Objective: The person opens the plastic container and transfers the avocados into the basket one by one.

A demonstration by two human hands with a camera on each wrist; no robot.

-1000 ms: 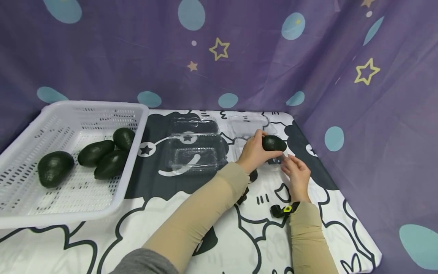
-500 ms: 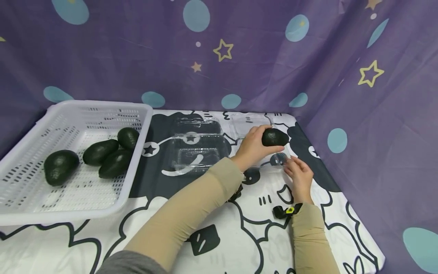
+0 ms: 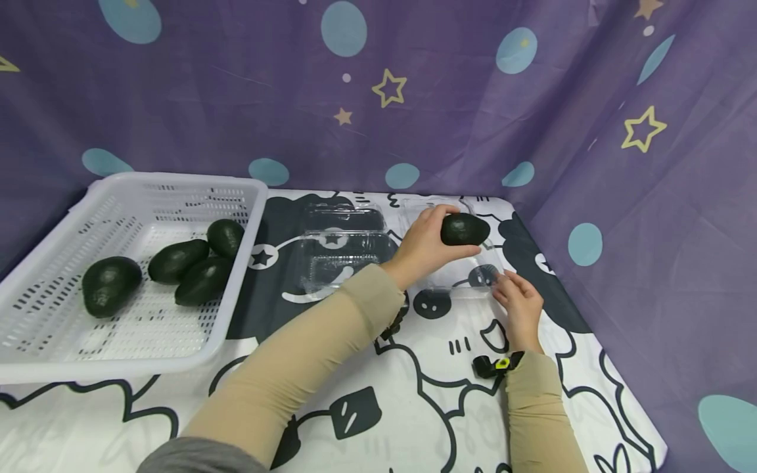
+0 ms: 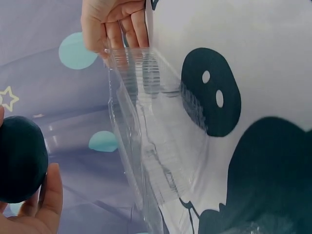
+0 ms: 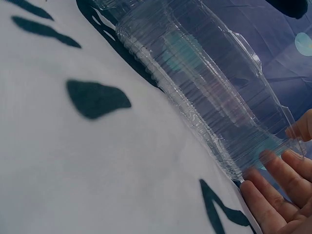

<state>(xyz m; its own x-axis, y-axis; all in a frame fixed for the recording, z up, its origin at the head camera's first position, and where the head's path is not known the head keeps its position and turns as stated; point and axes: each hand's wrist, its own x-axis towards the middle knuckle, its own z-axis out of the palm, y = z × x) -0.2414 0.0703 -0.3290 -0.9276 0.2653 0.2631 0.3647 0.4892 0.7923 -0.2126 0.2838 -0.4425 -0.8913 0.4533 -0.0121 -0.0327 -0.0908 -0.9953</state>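
Observation:
My left hand (image 3: 421,242) grips a dark green avocado (image 3: 465,229) between thumb and fingers, above a clear plastic clamshell box (image 3: 452,289). In the left wrist view the avocado (image 4: 22,158) is apart from the box (image 4: 165,131). My right hand (image 3: 520,303) pinches the box's right edge. The right wrist view has the thumb at the rim and the fingers (image 5: 273,195) against the outer side wall of the box (image 5: 195,73). No avocado shows inside this box. Its raised lid, at the back, is partly hidden behind my left hand.
A second clear clamshell box (image 3: 349,266) lies open to the left, lid towards the back. At far left a white perforated basket (image 3: 142,364) holds several avocados (image 3: 112,286). A purple curtain (image 3: 236,98) closes off the back and right of the patterned tablecloth (image 3: 437,394).
My left hand has lifted the avocado and moved it a little left and away from the box. The right hand stays at the box's edge. The head view has shifted slightly.

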